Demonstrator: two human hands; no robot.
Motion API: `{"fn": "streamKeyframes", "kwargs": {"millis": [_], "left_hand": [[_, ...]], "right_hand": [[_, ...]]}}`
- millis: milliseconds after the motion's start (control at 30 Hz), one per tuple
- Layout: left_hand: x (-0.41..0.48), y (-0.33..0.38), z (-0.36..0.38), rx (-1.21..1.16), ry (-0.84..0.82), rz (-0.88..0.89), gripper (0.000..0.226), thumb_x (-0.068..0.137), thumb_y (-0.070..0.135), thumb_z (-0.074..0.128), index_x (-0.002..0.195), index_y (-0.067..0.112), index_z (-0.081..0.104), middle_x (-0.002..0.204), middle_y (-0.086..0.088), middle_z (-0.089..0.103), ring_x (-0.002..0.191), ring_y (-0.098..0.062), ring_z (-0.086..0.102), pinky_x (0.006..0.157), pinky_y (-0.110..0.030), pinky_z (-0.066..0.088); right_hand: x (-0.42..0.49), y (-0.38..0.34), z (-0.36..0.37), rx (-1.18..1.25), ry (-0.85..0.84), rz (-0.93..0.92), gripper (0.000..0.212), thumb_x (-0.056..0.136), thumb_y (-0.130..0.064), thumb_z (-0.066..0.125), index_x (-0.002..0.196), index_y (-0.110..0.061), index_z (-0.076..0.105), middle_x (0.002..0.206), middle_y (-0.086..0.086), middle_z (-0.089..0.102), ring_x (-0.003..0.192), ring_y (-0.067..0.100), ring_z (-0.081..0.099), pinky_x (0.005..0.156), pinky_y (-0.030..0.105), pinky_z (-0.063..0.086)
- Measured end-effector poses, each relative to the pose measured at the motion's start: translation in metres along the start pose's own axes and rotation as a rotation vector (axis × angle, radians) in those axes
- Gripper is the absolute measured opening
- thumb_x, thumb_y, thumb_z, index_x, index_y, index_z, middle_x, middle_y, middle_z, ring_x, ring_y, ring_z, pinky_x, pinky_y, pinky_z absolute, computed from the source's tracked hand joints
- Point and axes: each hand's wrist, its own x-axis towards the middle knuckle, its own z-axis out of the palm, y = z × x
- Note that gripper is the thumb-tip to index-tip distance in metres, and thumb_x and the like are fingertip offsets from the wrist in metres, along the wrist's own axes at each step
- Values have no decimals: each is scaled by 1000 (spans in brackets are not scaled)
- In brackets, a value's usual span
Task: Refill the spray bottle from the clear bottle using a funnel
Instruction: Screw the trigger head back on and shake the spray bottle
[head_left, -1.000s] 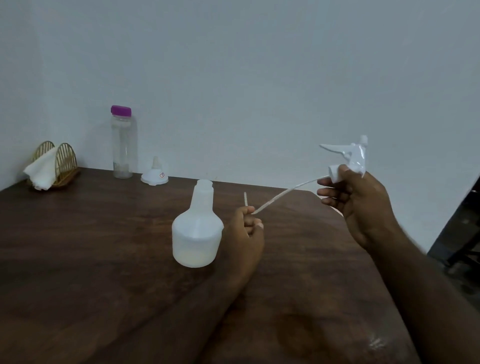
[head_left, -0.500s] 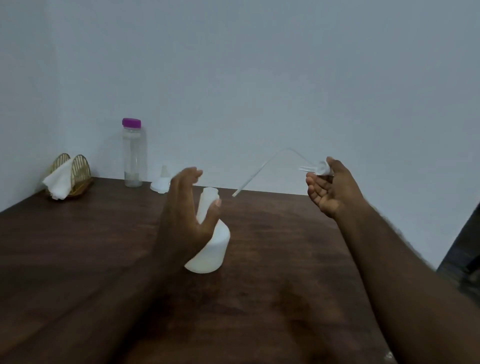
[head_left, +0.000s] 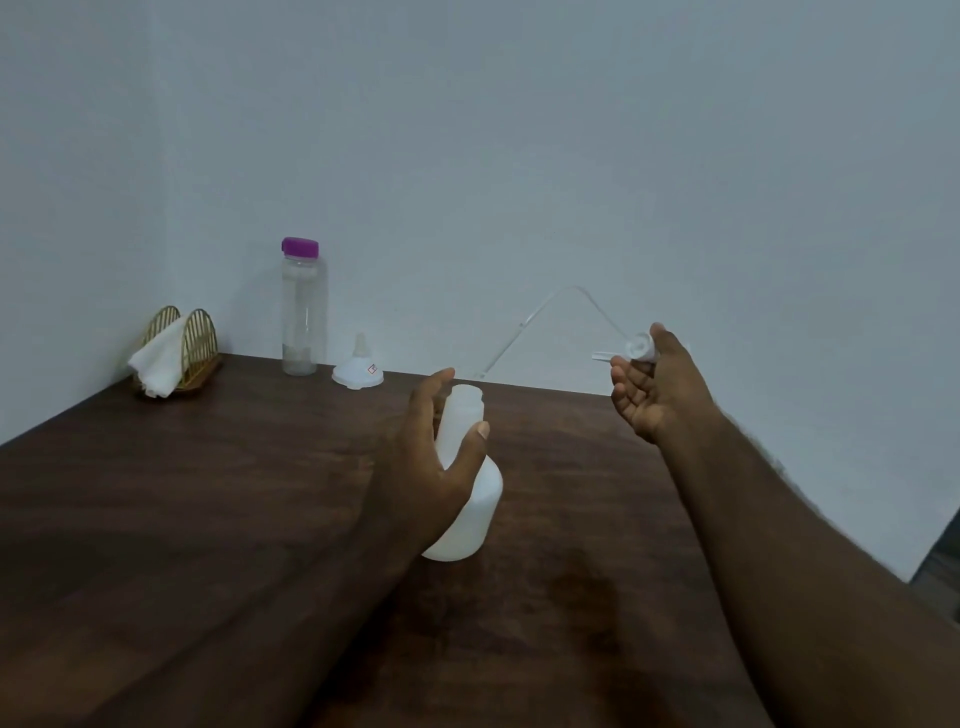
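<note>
Napkin holder (head_left: 174, 353): far left at the back edge of the table (head_left: 208, 519), ten o'clock from the spray bottle; no part in this job.
Clear bottle (head_left: 300, 312): upright by the wall at eleven o'clock from the spray bottle, purple cap on, well apart from both hands.
Funnel (head_left: 358, 366): mouth-down just beside the clear bottle, at its four o'clock, untouched.
Left hand (head_left: 431, 467): thumb and fingers clasp the spray bottle's neck, steadying it.
Spray bottle (head_left: 467, 488): mid-table, neck open.
Dip tube (head_left: 540, 322): arches up and left from the spray head.
Spray head (head_left: 641, 348): off the bottle, held in the air at two o'clock from it.
Right hand (head_left: 654, 389): pinches the spray head near the thumb, other fingers loosely curled.
Step in hand: the opening looks done — the funnel stage has not begun.
Next move: likely set the head down, then free a hand for the funnel and seat its spout in the neck — the clear bottle's cap must come off too.
</note>
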Motion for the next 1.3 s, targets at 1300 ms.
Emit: {"fn": "streamKeyframes", "kwargs": {"millis": [1300], "left_hand": [[4,11,-6,29,8,-68,49,89,35,62,132,14,53,129,0,60,102,1,49,80,2,32]], "right_hand": [[-98,-20,79,-860,-748,-757,22,98,-21,59,115,-8,61,103,11,70,89,22,71,74,37,58]]}}
